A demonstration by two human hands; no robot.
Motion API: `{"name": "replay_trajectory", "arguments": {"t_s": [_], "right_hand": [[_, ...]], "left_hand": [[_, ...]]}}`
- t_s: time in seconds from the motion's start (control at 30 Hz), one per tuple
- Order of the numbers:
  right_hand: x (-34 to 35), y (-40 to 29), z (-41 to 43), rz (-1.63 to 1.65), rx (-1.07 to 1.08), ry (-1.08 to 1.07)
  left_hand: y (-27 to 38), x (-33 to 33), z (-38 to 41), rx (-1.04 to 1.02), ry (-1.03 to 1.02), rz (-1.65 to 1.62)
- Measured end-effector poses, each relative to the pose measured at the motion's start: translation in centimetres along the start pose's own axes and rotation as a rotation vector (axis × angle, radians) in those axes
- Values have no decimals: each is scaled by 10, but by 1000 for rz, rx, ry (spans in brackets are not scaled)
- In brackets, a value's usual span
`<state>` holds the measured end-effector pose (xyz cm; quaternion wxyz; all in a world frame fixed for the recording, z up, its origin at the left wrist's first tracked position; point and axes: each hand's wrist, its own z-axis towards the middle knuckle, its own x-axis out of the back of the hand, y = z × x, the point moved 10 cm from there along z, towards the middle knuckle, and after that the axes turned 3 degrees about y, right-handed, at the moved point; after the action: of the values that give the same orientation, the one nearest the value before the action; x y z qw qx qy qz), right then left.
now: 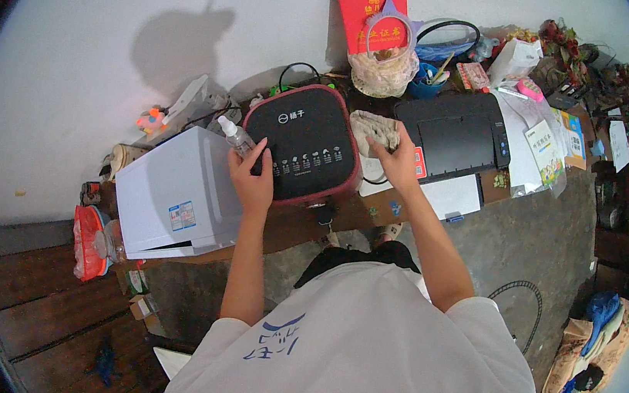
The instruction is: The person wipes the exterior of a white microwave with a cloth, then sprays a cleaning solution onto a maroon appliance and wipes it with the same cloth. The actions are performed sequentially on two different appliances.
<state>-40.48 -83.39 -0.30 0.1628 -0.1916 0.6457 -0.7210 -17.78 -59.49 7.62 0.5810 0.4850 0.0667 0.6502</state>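
Observation:
My left hand [252,178] is closed around a small clear spray bottle [236,136] with a white cap, over the left edge of an electric griddle [304,137] with a black lid and red rim. The griddle's lid is down. In my right hand [397,162] is a crumpled beige cloth [373,129], held between the griddle and a black printer [455,134]. Left of the griddle is a white plastic box-shaped appliance [176,181] with a blue and white label.
Behind the griddle stand a red folder [350,14], a lace-covered basket [385,76] and a blue cup [424,88] of pens. Booklets [544,146] and plastic bags lie right of the printer. A red plastic basin [85,246] is at the far left. Toy track [536,315] lies on the floor.

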Motion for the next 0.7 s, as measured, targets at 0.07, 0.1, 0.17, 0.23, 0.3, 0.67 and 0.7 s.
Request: {"name": "replay_trajectory", "arguments": {"t_s": [0.07,0.1,0.17,0.23,0.3,0.67,0.7], "right_hand": [[3,3,-11,-54,32,-25],[4,4,-17,-80,48,-39],[9,10,-28,-63,32,-84],[10,6,-36,-104,32,-98],[12,3,-38,-86,34,-52],[-17,-2,30,-50,116,68],[-18,-1,33,-47,92,68]], "left_hand": [[-1,-1,0,28,-19,1],[0,-1,0,30,-24,8],[1,0,0,35,-32,21],[4,1,0,40,-28,10],[4,1,1,38,-25,9],[2,-1,0,51,-42,-16],[2,-1,0,42,-39,-11]]}}
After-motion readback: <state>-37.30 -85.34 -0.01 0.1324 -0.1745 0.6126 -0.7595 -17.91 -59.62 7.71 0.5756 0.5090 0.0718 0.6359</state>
